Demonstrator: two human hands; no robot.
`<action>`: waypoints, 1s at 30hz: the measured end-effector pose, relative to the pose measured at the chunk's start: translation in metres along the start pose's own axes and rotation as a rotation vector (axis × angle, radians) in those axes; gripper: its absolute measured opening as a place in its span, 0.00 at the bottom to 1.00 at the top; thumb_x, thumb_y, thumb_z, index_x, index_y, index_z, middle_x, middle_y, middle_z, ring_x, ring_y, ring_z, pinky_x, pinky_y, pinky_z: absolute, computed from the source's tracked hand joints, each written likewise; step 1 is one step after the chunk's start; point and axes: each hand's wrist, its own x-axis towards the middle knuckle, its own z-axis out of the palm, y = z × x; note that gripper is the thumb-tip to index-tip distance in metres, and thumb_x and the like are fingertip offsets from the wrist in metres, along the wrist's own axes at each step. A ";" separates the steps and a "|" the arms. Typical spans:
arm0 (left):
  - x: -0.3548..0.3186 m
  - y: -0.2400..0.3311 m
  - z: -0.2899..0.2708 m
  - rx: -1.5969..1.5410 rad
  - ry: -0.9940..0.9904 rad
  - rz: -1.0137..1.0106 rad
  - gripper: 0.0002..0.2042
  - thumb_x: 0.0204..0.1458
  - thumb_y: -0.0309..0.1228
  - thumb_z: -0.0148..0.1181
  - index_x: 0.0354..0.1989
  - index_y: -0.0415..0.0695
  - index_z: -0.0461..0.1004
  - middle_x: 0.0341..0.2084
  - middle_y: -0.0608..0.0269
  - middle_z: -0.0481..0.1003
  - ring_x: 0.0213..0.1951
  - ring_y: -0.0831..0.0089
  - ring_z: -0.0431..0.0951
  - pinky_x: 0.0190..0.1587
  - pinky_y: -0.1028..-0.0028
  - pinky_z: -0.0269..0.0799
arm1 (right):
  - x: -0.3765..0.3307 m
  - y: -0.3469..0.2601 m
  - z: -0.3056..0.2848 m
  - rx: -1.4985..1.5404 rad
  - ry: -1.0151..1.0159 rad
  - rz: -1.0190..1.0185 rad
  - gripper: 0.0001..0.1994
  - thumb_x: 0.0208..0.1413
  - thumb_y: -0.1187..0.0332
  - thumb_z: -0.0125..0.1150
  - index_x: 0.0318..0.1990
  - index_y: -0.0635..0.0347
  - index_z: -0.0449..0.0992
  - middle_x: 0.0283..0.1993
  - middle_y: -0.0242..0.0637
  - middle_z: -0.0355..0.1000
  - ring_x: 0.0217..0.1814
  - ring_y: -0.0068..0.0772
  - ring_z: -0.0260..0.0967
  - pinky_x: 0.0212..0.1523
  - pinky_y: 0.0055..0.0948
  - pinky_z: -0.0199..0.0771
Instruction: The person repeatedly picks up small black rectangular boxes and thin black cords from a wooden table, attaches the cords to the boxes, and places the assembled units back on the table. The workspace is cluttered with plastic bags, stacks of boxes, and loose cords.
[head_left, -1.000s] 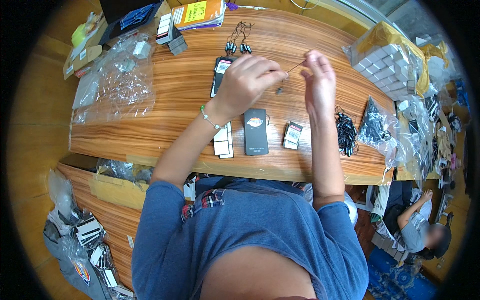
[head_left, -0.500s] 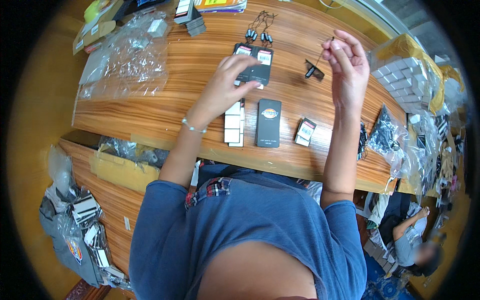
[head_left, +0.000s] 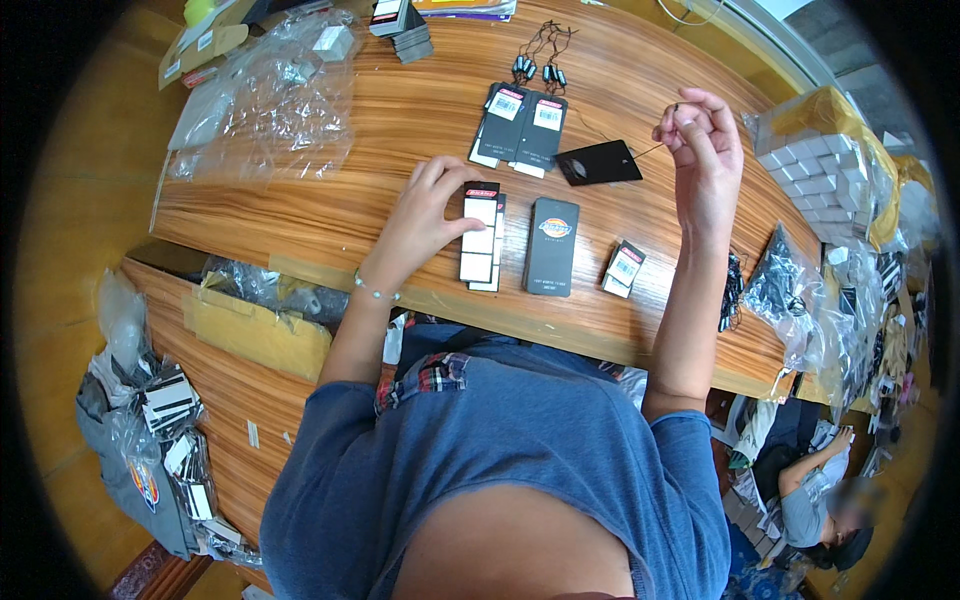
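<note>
My right hand [head_left: 705,140] is raised over the right of the table, pinching the dark string of a black hang tag [head_left: 600,164]. The tag hangs to the left of that hand, its printed face partly in glare. My left hand [head_left: 425,215] curves around the upper left of a stack of white labels with black tops [head_left: 479,235]. Its thumb touches the labels, while the fingers stay apart from the thumb. Just beyond lie strung dark grey hang tags [head_left: 545,130] with white stickers. A dark grey tag stack [head_left: 550,250] and a small sticker stack [head_left: 623,270] lie closer to me.
Clear plastic bags [head_left: 270,110] cover the far left, near grey card stacks [head_left: 411,42]. A wrapped block of white boxes [head_left: 815,170] and bags of black strings [head_left: 775,285] stand at the right. Another person [head_left: 820,500] sits at lower right.
My left hand has moved from the strung grey tags down-left to the white label stack. The black tag on my right hand's string has swung leftward and now shows its broad face.
</note>
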 end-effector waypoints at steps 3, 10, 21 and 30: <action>0.008 0.011 -0.002 -0.613 0.015 -0.187 0.16 0.45 0.24 0.60 0.44 0.38 0.68 0.36 0.61 0.73 0.38 0.77 0.72 0.42 0.78 0.69 | -0.003 -0.003 0.008 -0.144 -0.079 0.006 0.10 0.52 0.79 0.49 0.43 0.65 0.65 0.29 0.32 0.69 0.32 0.21 0.66 0.34 0.19 0.64; 0.063 0.069 -0.003 -0.648 0.262 0.050 0.10 0.45 0.21 0.60 0.36 0.35 0.71 0.29 0.61 0.75 0.31 0.80 0.75 0.34 0.83 0.72 | -0.024 -0.003 0.042 -0.544 -0.197 -0.070 0.11 0.49 0.79 0.54 0.40 0.61 0.63 0.24 0.33 0.70 0.28 0.19 0.68 0.28 0.18 0.63; 0.066 0.096 -0.001 -0.515 0.241 0.177 0.09 0.45 0.21 0.60 0.36 0.36 0.75 0.31 0.60 0.77 0.33 0.77 0.77 0.37 0.79 0.75 | -0.029 -0.003 0.045 -0.583 -0.035 -0.172 0.12 0.48 0.81 0.53 0.39 0.63 0.61 0.23 0.38 0.70 0.27 0.23 0.68 0.29 0.21 0.67; 0.066 0.095 -0.006 -0.331 0.222 0.263 0.10 0.44 0.22 0.60 0.37 0.40 0.75 0.32 0.59 0.77 0.32 0.75 0.78 0.35 0.78 0.75 | -0.028 0.000 0.044 -0.253 -0.013 -0.050 0.12 0.49 0.82 0.52 0.39 0.63 0.59 0.25 0.36 0.69 0.29 0.19 0.67 0.31 0.18 0.65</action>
